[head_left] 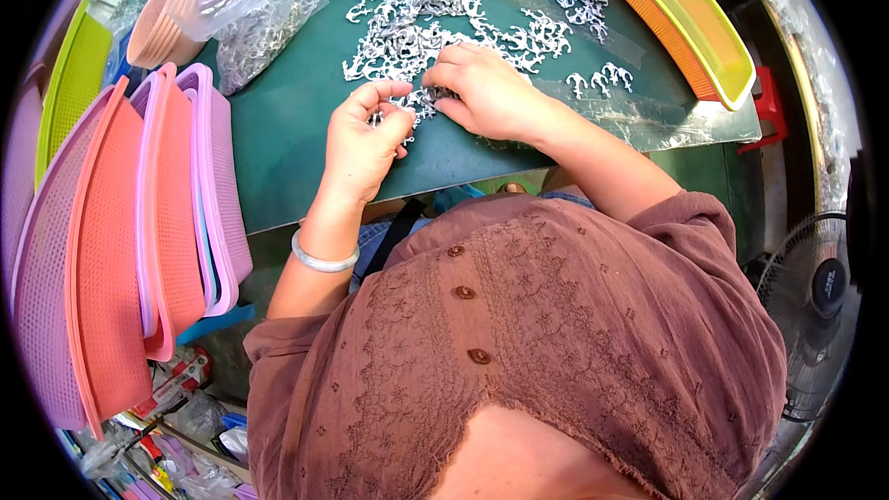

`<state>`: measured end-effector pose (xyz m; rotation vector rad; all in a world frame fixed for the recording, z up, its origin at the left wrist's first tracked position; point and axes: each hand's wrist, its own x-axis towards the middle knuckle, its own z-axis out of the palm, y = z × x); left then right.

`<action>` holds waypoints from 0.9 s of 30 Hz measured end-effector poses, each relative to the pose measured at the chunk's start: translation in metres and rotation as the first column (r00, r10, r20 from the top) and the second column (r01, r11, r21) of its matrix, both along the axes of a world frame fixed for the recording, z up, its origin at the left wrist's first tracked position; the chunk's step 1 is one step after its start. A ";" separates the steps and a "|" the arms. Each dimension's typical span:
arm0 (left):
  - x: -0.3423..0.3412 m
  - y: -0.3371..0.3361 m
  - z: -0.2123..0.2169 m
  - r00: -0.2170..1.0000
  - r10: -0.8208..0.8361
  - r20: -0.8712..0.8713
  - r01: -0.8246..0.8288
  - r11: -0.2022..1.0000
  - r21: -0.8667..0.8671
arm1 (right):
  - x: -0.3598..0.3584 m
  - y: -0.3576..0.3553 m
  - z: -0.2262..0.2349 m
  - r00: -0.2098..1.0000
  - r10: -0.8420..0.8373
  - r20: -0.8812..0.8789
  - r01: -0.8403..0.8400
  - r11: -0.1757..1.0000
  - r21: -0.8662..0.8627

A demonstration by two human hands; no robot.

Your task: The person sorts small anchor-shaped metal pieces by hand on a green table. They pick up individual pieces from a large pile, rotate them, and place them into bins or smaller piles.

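A heap of small silver-grey metal pieces (407,37), curved like little anchors or hooks, lies on the green tabletop (287,130). At its near edge my left hand (363,141) is closed, with thumb and forefinger pinched around one or more of these pieces, which show between the fingers. Close beside it, on the right, my right hand (491,93) rests over the near side of the heap. Its fingers curl inward and meet the thumb; what they hold is mostly hidden beneath them. A few similar pieces (600,81) sit apart, right of my right hand.
Nested pink and purple perforated baskets (111,250) stand at the left. Behind them are stacked pale-pink bowls (167,23) and a clear plastic bag (264,37) of metal pieces. A yellow-and-orange basket (685,28) sits at the table's right. A fan (815,287) and red stool (767,106) are beyond.
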<state>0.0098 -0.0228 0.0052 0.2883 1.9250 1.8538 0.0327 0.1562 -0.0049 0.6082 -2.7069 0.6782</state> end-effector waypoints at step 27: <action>-0.022 0.021 -0.003 0.848 0.066 -0.526 -0.084 0.996 -0.011 | 0.007 0.014 0.020 0.786 0.198 0.586 0.373 0.603 -0.705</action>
